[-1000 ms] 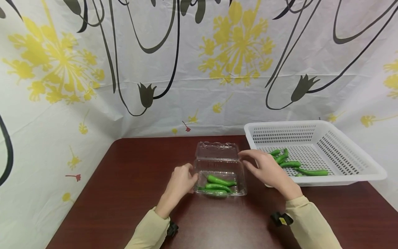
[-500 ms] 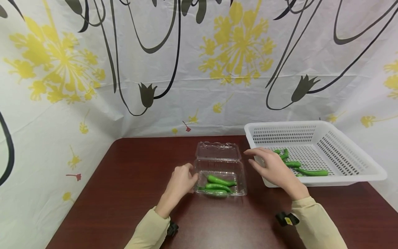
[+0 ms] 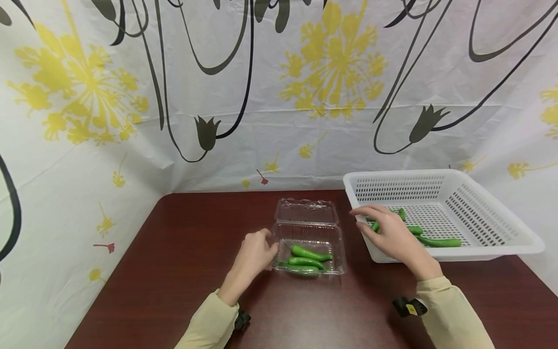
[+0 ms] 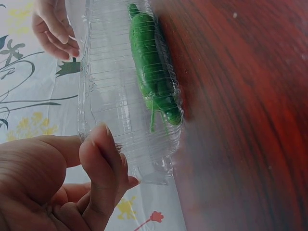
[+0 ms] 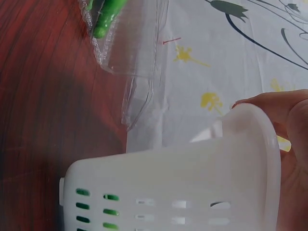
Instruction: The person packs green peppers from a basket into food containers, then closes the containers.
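A clear plastic clamshell box (image 3: pixel 339 245) stands on the table with its lid (image 3: pixel 306 212) folded back. Inside it lie several green chili peppers (image 3: pixel 310 253). My left hand (image 3: pixel 253 253) pinches the box's left edge; the left wrist view shows thumb and fingers at the ribbed wall (image 4: pixel 110 91). My right hand (image 3: pixel 395 236) is over the left side of a white plastic basket (image 3: pixel 475 251), thumb and fingers apart, holding nothing visible. In the right wrist view its thumb is at the basket's rim (image 5: pixel 267 139). More green peppers (image 3: pixel 440 242) lie in the basket, partly hidden by this hand.
The dark red wooden table (image 3: pixel 183 271) extends left and in front of the box. A white sheet (image 3: pixel 270 140) with yellow and grey plant prints hangs behind and at the sides. A narrow gap separates box and basket.
My right hand has moved right, away from the box's right edge to over the basket's left side. My left hand and the box have stayed in place.
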A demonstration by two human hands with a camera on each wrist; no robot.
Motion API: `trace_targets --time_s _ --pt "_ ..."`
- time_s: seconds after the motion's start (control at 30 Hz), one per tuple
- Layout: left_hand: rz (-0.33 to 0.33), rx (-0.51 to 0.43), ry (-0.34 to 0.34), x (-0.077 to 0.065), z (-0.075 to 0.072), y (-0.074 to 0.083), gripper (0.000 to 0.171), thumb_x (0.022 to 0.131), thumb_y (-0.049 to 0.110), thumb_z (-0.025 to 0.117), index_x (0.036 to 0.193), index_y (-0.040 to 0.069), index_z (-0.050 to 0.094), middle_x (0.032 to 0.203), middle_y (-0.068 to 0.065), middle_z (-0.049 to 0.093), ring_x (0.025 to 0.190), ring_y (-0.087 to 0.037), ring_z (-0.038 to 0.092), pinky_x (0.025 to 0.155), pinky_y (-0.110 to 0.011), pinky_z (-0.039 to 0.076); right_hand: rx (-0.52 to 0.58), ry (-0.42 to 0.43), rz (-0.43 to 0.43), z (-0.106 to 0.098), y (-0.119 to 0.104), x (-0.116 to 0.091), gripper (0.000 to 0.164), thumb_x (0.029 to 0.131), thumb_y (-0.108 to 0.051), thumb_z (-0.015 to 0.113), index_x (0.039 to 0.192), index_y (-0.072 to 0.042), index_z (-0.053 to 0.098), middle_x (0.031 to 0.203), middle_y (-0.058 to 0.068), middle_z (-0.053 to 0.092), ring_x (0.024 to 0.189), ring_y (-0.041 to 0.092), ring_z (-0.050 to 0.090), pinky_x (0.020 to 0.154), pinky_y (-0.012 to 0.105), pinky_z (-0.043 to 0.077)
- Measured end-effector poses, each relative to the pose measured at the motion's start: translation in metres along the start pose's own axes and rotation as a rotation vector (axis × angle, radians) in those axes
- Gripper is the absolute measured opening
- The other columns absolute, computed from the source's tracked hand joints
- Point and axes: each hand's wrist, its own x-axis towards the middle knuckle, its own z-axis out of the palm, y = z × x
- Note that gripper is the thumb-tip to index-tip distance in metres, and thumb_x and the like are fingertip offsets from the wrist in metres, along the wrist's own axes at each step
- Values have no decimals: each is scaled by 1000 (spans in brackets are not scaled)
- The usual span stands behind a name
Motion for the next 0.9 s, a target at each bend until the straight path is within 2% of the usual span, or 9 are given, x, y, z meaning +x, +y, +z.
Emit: trace_targets --time_s 0.13,0.33,0.57,0.9 --pt "-8 -9 -2 0 0 0 34 92 5 68 120 -11 62 59 1 58 38 -4 56 45 -24 49 -7 12 -6 -1 4 -1 28 87 0 74 115 -6 72 113 8 70 103 29 66 80 48 52" --pt "-14 -24 -8 -1 0 1 33 92 5 67 120 -12 61 59 0 58 38 -4 56 43 -24 49 -29 27 1 -2 9 -4 27 87 0 74 113 -6 72 111 8 70 94 28 68 75 46 53" --pt "-12 -24 -6 -1 0 0 33 92 5 68 120 -12 61 59 1 58 38 -4 56 44 -24 49 -22 7 32 -4 16 -6 27 88 1 73 114 -5 72 112 8 69 99 26 67 81 45 52" --pt "-1 -10 1 0 1 0 33 92 5 68 120 -12 61 58 2 59 37 -3 56 45 -23 49 -19 14 21 -7 22 -8 29 86 2 74 114 -3 72 112 11 70 95 29 68 79 43 52"
